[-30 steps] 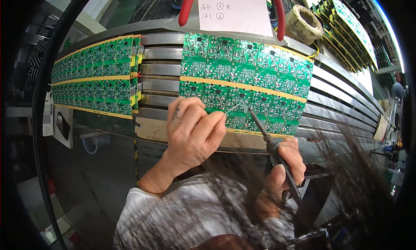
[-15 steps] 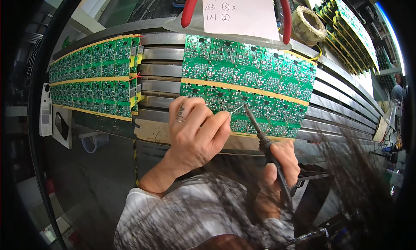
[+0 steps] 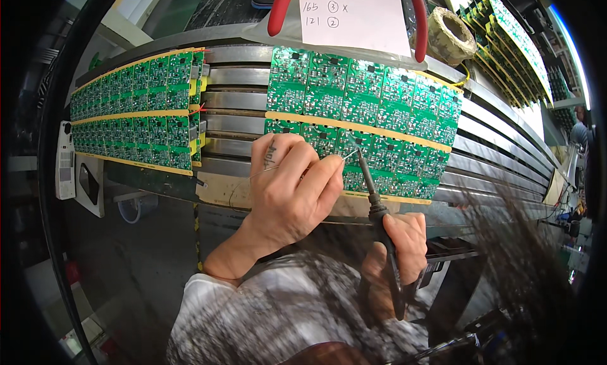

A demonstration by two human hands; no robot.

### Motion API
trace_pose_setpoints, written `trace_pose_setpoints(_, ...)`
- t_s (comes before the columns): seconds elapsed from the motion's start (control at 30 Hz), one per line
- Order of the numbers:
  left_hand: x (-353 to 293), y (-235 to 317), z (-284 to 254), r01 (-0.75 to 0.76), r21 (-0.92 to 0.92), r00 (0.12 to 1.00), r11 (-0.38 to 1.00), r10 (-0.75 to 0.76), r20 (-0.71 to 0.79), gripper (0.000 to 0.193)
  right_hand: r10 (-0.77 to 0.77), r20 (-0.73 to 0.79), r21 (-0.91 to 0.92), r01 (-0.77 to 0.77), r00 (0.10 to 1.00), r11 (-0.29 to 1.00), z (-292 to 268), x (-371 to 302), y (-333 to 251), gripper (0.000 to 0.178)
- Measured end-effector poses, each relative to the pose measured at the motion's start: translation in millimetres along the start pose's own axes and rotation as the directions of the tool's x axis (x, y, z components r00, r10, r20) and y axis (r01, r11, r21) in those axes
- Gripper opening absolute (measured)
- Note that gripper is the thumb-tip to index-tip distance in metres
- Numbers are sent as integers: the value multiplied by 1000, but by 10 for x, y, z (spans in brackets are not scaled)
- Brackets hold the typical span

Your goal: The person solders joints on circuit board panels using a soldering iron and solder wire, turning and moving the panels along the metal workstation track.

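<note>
A green circuit board panel (image 3: 404,115) lies in front of me, two rows of repeated boards divided by a yellowish strip. Over its lower left part, my left hand (image 3: 294,185) pinches a thin solder wire (image 3: 349,154) between thumb and forefinger; the wire's tail loops out behind the hand. My right hand (image 3: 404,245) grips the dark handle of a soldering iron (image 3: 377,210). The iron's tip and the end of the wire come together at one board in the lower row. Whether the tip touches the board I cannot tell.
More green panels (image 3: 133,112) lie stacked at the left on the metal slats (image 3: 237,79). Beyond my panel are a handwritten paper sheet (image 3: 354,24), red-handled pliers (image 3: 420,27) and a roll of tape (image 3: 452,35). Several boards (image 3: 506,49) stand upright at the far right.
My left hand has shifted slightly right with the solder wire. The iron's handle has swung a little left and stands steeper, its tip staying near the same board.
</note>
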State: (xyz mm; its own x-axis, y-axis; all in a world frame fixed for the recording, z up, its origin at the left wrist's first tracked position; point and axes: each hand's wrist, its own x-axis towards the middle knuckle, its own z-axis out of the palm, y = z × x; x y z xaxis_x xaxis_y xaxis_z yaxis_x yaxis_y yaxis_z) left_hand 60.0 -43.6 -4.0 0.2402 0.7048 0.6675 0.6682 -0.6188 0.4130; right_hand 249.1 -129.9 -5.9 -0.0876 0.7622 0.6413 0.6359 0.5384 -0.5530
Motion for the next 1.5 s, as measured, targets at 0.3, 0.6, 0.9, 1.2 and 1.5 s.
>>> trace_pose_setpoints(0.3, 1, 11, 11, -20, 33, 999, 999, 19, 36, 17, -7, 7, -22, 7, 1000, 1000, 4, -11, -23, 34)
trace_pose_setpoints(0.6, 12, 0, -4, -29, 27, 1000, 999, 29, 8, 18, -25, 11, -35, 26, 1000, 999, -3, -1, -29, 34)
trace_pose_setpoints(0.9, -90, -107, -223, 53, 16, 988, 998, -50, -146, 33, 29, 34, 16, -30, 999, 999, -81, -12, -32, 29)
trace_pose_setpoints(1.2, -176, -135, -239, 105, 29, 987, 994, -101, -124, 28, 360, -484, 381, -178, 798, 907, -60, -307, 625, 46)
trace_pose_setpoints(1.5, -313, -230, -315, 46, -29, 980, 998, -51, -190, 27, 467, -329, 706, -114, 821, 699, -56, -274, 798, 47)
